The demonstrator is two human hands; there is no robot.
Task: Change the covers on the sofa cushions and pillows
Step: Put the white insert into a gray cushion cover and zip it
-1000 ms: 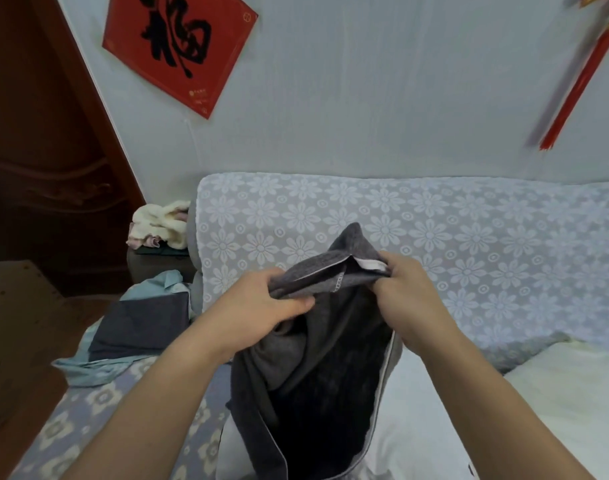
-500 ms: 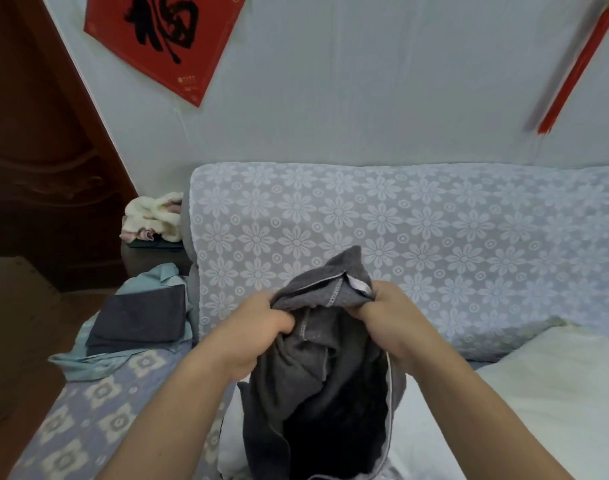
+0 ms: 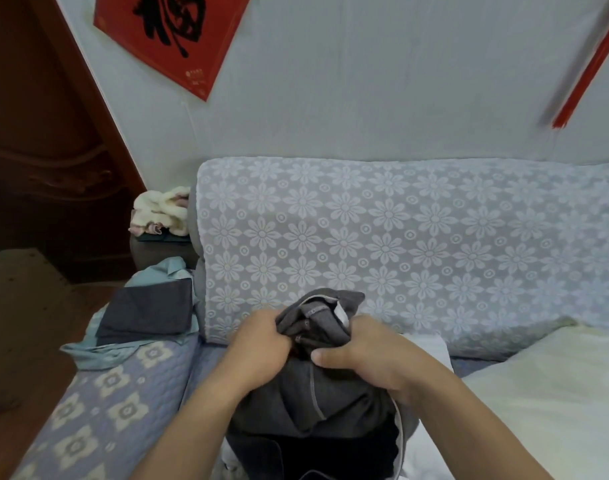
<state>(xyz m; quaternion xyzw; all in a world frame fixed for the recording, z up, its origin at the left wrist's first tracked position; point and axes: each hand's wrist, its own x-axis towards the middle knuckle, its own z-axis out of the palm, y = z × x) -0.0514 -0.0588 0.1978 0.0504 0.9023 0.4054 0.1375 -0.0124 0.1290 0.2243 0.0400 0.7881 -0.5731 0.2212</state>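
Observation:
A dark grey cushion cover is bunched up in front of me over the sofa seat. My left hand grips its gathered top from the left, and my right hand grips it from the right, thumb pressed on the fabric. The two hands sit close together. A white seam and label show at the cover's top edge. Below the hands the cover hangs open, dark inside. A white bare pillow lies under and behind the cover, mostly hidden.
The sofa back wears a pale floral cover. A cream pillow lies at the right. Folded grey and light-blue cloths rest on the left armrest, with a cream towel behind. A wooden door stands at the left.
Both hands have come down and closer together, gathering the grey cover into a tighter bunch. More of the white pillow shows behind the right hand.

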